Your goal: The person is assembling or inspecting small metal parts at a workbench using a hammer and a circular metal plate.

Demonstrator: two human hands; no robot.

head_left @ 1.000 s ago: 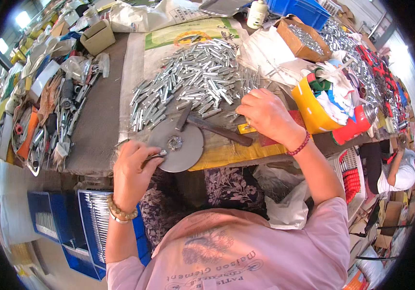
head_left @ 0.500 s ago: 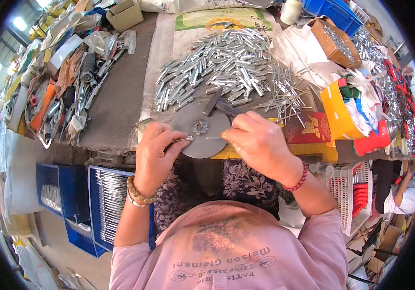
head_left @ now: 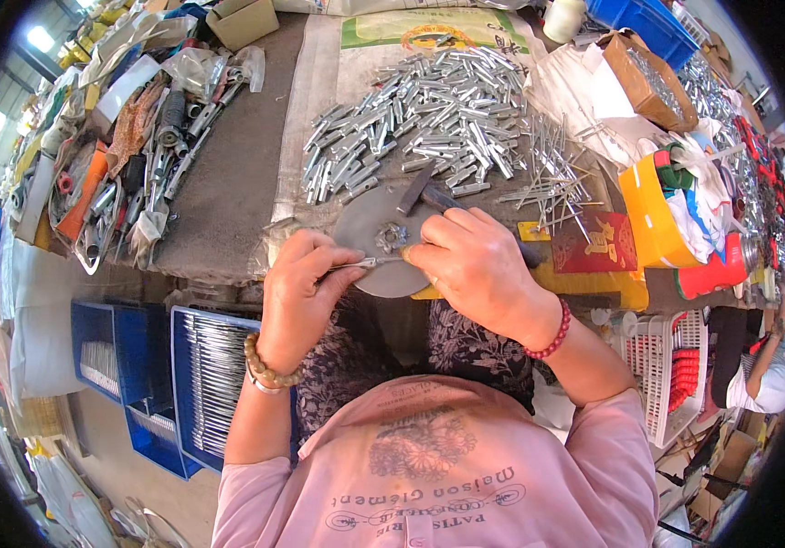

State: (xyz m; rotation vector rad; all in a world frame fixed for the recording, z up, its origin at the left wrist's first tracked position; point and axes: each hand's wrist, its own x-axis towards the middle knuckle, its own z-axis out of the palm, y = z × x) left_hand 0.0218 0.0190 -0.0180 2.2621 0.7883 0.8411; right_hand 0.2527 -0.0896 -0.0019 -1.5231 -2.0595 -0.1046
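Both hands are over a grey round metal disc (head_left: 356, 219) at the table's front edge, a cluster of small shiny metal pieces (head_left: 392, 238) at its middle. My left hand (head_left: 304, 285) pinches a small silvery metal tube (head_left: 362, 263) between thumb and fingers. My right hand (head_left: 479, 269) is closed on a thin metal rod (head_left: 392, 259), its end close to or touching the tube; I cannot tell if it is inside. A hammer (head_left: 416, 190) lies behind the disc, its handle partly under my right hand.
Beyond the disc lies a heap of metal tubes (head_left: 429, 119), with loose thin rods (head_left: 552, 178) to its right. A yellow box of gloves (head_left: 648, 215) stands at right. Tools (head_left: 150, 160) crowd the left. Below are blue crates (head_left: 178, 393) and a white basket (head_left: 657, 384).
My right hand has moved left, bringing the rod up to the tube in my left hand; before, a gap separated them. The whole view has shifted slightly.
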